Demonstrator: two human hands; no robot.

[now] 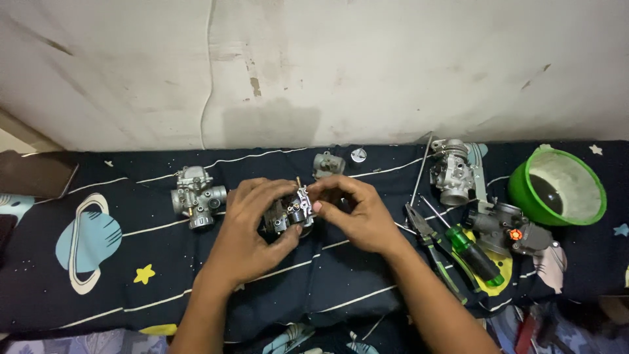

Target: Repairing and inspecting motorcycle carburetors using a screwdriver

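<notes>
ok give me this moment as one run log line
left hand grips carburetor | right hand fingers on its top | second carburetor left | pliers, screwdriver right

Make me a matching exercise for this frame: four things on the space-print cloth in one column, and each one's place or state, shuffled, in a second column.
Things:
1. small carburetor
2. silver carburetor
3. green bowl
4. green-handled screwdriver

Places or states:
A. at the far right of the cloth
B. held between the left hand and right hand
C. lying beside the pliers, right of the hands
D. resting on the cloth left of the hands

Pairs: 1-B, 2-D, 3-A, 4-C
</notes>
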